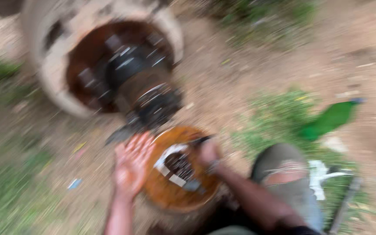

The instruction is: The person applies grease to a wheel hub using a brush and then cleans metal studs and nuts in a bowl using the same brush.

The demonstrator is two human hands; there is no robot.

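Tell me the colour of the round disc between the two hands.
Rusty orange-brown, with a pale patch and dark parts at its middle: the round disc, blurred in the head view.

Pic is badly blurred, so we read only rough shapes. Our hands flank a rusty disc: left hand flat on its left edge, right hand at its right edge. Just above, the hub sticking out of the wheel blocks the way fwd. Knee crowds the right side. Open dirt to the left, w/ small litter only.
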